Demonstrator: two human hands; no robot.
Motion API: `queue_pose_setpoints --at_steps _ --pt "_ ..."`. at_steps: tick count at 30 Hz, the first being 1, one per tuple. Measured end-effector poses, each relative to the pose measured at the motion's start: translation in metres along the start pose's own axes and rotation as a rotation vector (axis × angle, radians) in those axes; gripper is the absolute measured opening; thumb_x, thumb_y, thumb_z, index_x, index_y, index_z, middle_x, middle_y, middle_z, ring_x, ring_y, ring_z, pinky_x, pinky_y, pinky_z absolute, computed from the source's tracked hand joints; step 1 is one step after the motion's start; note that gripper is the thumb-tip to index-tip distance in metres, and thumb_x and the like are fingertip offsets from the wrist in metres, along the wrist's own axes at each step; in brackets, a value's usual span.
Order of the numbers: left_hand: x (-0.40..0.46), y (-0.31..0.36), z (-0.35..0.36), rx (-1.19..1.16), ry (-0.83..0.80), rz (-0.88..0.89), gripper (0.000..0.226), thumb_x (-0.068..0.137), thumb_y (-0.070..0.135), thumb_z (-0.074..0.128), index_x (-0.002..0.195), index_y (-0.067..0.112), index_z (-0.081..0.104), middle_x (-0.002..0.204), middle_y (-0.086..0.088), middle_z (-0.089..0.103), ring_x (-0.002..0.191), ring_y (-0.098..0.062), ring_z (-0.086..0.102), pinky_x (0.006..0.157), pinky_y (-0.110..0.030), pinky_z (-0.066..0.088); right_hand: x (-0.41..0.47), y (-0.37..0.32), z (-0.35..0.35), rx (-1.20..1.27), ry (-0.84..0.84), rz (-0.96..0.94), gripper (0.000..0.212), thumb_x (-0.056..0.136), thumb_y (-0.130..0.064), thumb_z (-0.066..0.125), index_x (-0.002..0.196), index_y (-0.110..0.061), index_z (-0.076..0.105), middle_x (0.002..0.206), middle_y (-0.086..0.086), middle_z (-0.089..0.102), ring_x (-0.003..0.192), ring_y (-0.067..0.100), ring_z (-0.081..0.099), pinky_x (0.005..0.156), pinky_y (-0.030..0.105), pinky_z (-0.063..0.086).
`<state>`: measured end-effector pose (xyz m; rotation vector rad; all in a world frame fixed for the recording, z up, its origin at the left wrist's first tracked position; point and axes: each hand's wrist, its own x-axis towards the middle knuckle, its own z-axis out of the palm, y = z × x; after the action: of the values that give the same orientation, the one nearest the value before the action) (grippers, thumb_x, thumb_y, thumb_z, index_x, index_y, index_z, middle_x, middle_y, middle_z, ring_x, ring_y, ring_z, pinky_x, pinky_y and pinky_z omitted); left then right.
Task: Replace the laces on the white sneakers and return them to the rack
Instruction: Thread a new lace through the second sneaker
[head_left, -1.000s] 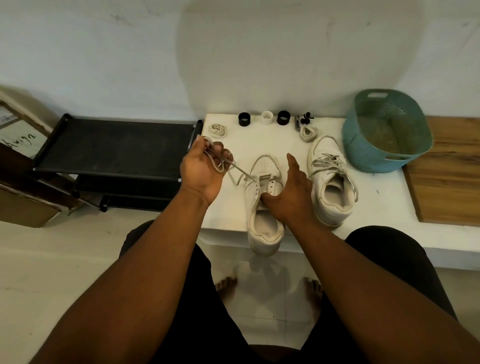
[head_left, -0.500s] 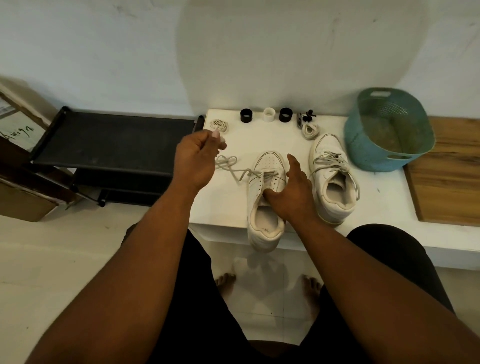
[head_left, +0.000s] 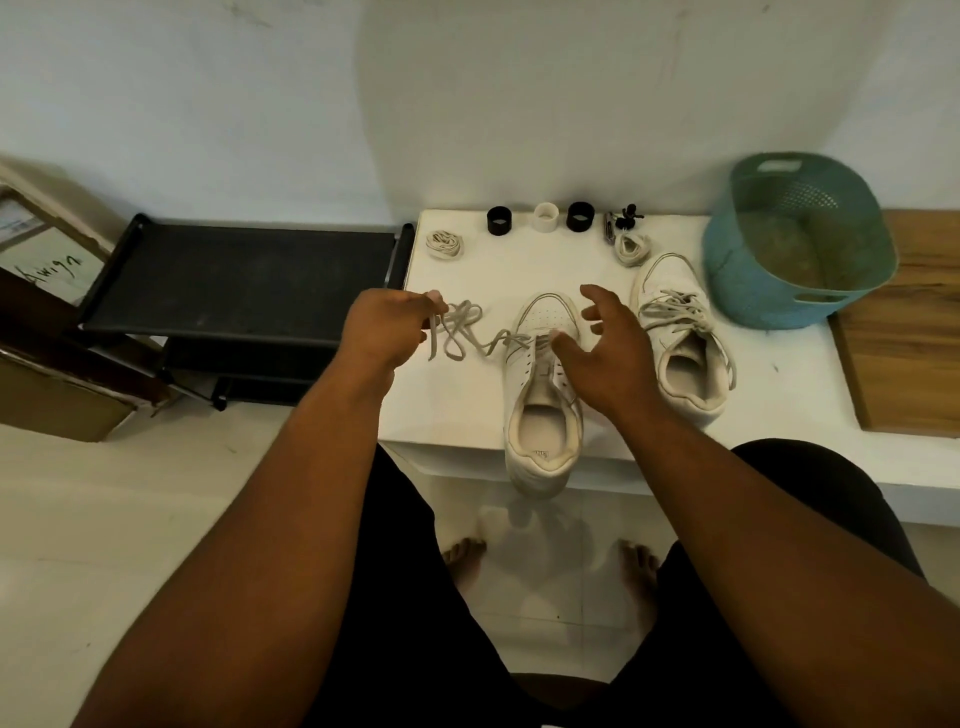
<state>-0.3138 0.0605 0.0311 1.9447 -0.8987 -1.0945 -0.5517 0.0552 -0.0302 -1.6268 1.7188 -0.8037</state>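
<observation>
On the white tabletop (head_left: 519, 270) beside the black shoe rack (head_left: 239, 275), the unlacing step looked nearly finished. The near white leather sneaker (head_left: 543, 405), heel overhanging the table edge, kept its greyish old lace (head_left: 467, 338) only at the lowest eyelets. The left hand (head_left: 387, 330) pinched that lace; the right hand (head_left: 605, 345) hovered spread, holding nothing. Next, probably pulling the lace free.

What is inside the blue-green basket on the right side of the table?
The basket shows only its brownish, stained-looking floor; no object is visible inside. The near wall hides the part of the floor closest to the person.
</observation>
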Motion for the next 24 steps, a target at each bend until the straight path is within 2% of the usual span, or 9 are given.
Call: queue_pose_setpoints --at_steps 2,4,8,12,14,17,19,22,24 --pt "-0.002 0.000 0.004 -0.007 -0.033 -0.029 0.020 0.095 0.031 0.071 0.088 0.015 0.081 0.082 0.002 0.074 0.077 -0.012 0.063 0.078 -0.028 0.055 -0.002 -0.009 0.002 0.023 0.039 -0.123 0.046 0.090 -0.031 0.069 0.134 -0.022 0.058 0.115 -0.001 0.065 0.102 0.014 0.060 0.094 0.040 0.051" --pt "-0.006 0.002 0.011 -0.068 -0.081 -0.078 0.020 0.094 0.030 0.073 0.089 0.012 0.082 0.073 0.003 0.072 0.070 -0.012 0.058 0.074 -0.027 0.056 -0.009 -0.023 0.005 0.075 -0.033 -0.194 0.037 0.089 -0.035 0.066 0.124 -0.021 0.066 0.106 -0.004 0.068 0.092 0.011 0.063 0.089 0.040 0.054" --pt "-0.019 0.008 0.027 -0.191 -0.215 -0.148 0.021 0.090 0.029 0.077 0.092 0.009 0.082 0.081 -0.006 0.076 0.068 -0.014 0.060 0.067 -0.027 0.057 -0.024 -0.042 0.023 -0.003 -0.215 -0.354 0.043 0.086 -0.054 0.063 0.115 -0.023 0.072 0.110 -0.004 0.065 0.097 0.012 0.059 0.086 0.030 0.049" --pt "-0.020 0.008 0.035 -0.295 -0.159 -0.177 0.016 0.092 0.025 0.076 0.091 0.010 0.080 0.075 -0.002 0.074 0.063 -0.011 0.061 0.070 -0.028 0.058 -0.019 -0.052 0.025 0.132 -0.249 -0.224 0.014 0.094 -0.030 0.068 0.098 -0.019 0.075 0.107 -0.002 0.065 0.098 0.011 0.058 0.089 0.031 0.047" --pt "-0.012 0.006 0.030 -0.325 -0.043 -0.181 0.014 0.094 0.023 0.074 0.089 0.011 0.078 0.070 0.000 0.073 0.061 -0.009 0.058 0.070 -0.028 0.055 -0.009 -0.050 0.011 0.240 -0.350 -0.142 0.015 0.100 -0.024 0.061 0.092 -0.016 0.071 0.095 -0.001 0.069 0.091 0.014 0.062 0.086 0.035 0.049" --pt "0.003 -0.004 0.020 -0.096 0.112 -0.080 0.017 0.091 0.019 0.072 0.086 0.004 0.077 0.080 -0.010 0.075 0.070 -0.018 0.062 0.069 -0.035 0.051 0.001 -0.044 -0.019 0.474 -0.514 -0.095 0.023 0.108 -0.017 0.042 0.089 -0.016 0.055 0.073 0.002 0.062 0.077 0.019 0.063 0.080 0.036 0.048" --pt "0.002 -0.006 0.021 0.065 0.104 -0.017 0.022 0.091 0.023 0.073 0.079 0.005 0.077 0.082 -0.013 0.076 0.074 -0.022 0.066 0.073 -0.040 0.055 0.005 -0.040 -0.026 0.474 -0.456 -0.088 0.025 0.109 -0.016 0.038 0.088 -0.016 0.051 0.066 0.001 0.051 0.070 0.019 0.058 0.074 0.033 0.047" --pt "-0.009 -0.002 0.035 -0.011 -0.035 0.006 0.022 0.092 0.021 0.074 0.073 0.010 0.077 0.068 -0.004 0.074 0.063 -0.012 0.063 0.074 -0.036 0.055 0.003 -0.039 -0.013 0.356 -0.311 -0.076 0.018 0.105 -0.029 0.048 0.102 -0.016 0.061 0.081 0.001 0.062 0.078 0.018 0.061 0.074 0.029 0.051" --pt "-0.015 0.001 0.045 0.016 -0.082 0.090 0.018 0.092 0.021 0.074 0.079 0.010 0.079 0.069 -0.001 0.075 0.063 -0.012 0.066 0.075 -0.036 0.057 -0.003 -0.040 -0.002 0.313 -0.349 -0.088 0.035 0.097 -0.049 0.056 0.123 -0.025 0.060 0.097 -0.002 0.069 0.088 0.014 0.066 0.082 0.033 0.054"
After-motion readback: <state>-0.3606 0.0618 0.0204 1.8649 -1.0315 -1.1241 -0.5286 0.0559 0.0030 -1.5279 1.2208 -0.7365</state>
